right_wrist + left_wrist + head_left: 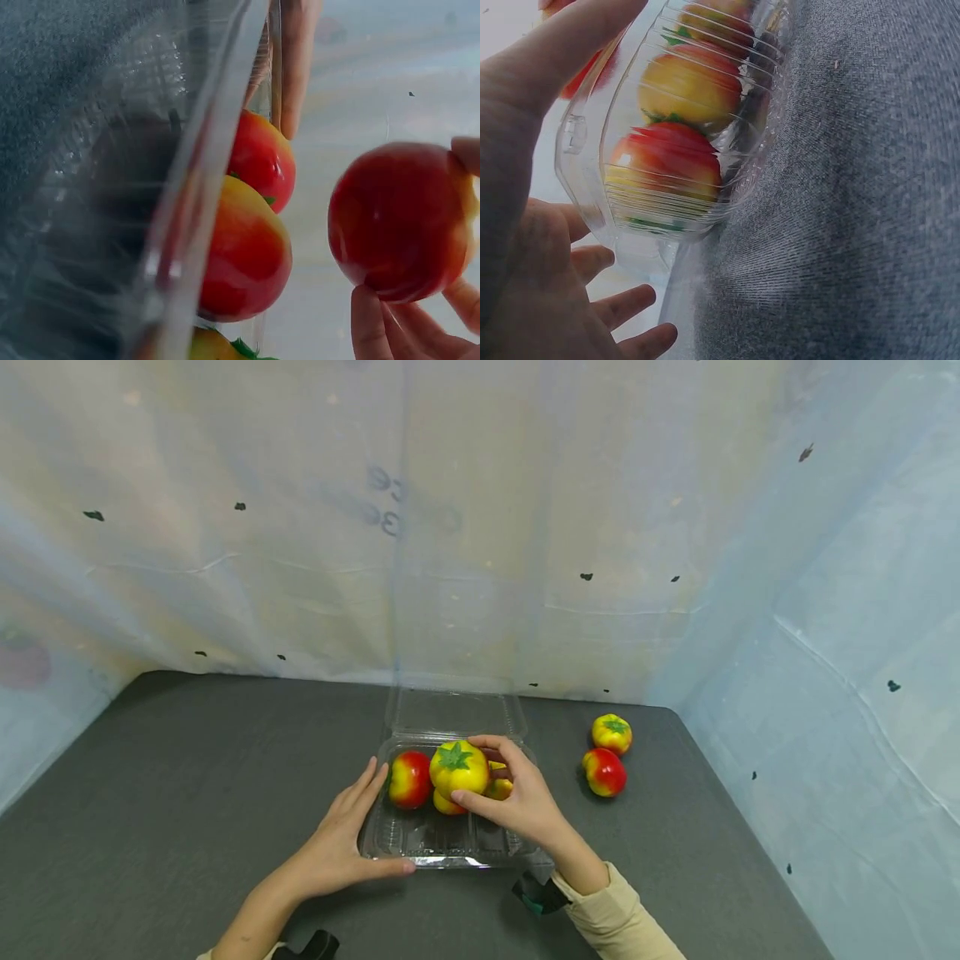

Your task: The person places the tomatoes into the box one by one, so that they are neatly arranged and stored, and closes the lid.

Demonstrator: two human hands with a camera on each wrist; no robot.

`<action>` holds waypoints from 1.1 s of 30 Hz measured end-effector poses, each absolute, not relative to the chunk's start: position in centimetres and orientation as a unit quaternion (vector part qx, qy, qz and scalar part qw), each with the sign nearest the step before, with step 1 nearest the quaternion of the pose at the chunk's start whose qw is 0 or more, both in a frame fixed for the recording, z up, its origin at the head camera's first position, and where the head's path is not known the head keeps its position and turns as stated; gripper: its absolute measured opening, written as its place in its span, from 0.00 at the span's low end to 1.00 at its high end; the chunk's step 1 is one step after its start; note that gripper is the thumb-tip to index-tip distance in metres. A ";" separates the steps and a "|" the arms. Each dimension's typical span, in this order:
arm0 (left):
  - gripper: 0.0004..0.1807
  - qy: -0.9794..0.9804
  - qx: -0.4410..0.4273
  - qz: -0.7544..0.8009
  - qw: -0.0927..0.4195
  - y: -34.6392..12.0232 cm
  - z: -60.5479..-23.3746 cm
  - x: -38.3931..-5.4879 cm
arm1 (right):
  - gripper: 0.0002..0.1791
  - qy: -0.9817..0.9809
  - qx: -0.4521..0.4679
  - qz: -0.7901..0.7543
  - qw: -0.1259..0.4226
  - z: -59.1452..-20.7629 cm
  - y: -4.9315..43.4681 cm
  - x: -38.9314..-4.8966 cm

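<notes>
A clear plastic clamshell box (438, 862) lies on the table with its lid (457, 714) folded back. Above its middle, my right hand (521, 797) grips a rounded red-and-yellow fruit (456, 766) with a green leafy top, thumb on the near side and fingers on the far side. The right wrist view shows this held fruit (397, 221) raised off the others. Inside the box sit a red fruit (410, 779) at left, a partly hidden fruit (446, 804) in the middle and another (498, 788) at right. My left hand (341, 847), fingers spread, lies along the box's left side and front corner.
Two more such fruits rest on the dark grey table to the right: a yellowish one (611, 733) behind a redder one (604, 772). Pale sheeting (480, 610) walls off the table's back and sides.
</notes>
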State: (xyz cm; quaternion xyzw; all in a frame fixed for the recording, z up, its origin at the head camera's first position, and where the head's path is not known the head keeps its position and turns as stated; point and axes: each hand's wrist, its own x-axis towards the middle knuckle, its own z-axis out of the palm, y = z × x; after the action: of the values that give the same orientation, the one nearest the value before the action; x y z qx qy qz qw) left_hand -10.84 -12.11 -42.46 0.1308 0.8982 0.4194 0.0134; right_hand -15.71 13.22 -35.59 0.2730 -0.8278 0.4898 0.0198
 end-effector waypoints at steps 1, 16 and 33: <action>0.66 0.898 0.131 0.420 0.013 -12.1 -42.5 -10.8 | 0.33 -0.829 0.275 0.486 0.017 -35.6 13.2 -15.7; 0.67 0.902 0.130 0.412 0.019 -12.0 -42.4 -10.9 | 0.30 -0.840 0.319 0.440 0.009 -36.2 12.0 -15.0; 0.66 0.896 0.132 0.422 0.030 -12.1 -42.4 -10.9 | 0.31 -0.846 0.342 0.405 -0.047 -36.7 10.7 -14.5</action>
State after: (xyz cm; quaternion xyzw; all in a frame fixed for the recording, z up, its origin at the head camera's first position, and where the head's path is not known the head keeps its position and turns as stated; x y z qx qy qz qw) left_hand -10.93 -12.05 -42.44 0.1324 0.8963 0.4221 0.0300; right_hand -14.53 10.69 -36.71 0.3423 -0.8465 0.4051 -0.0474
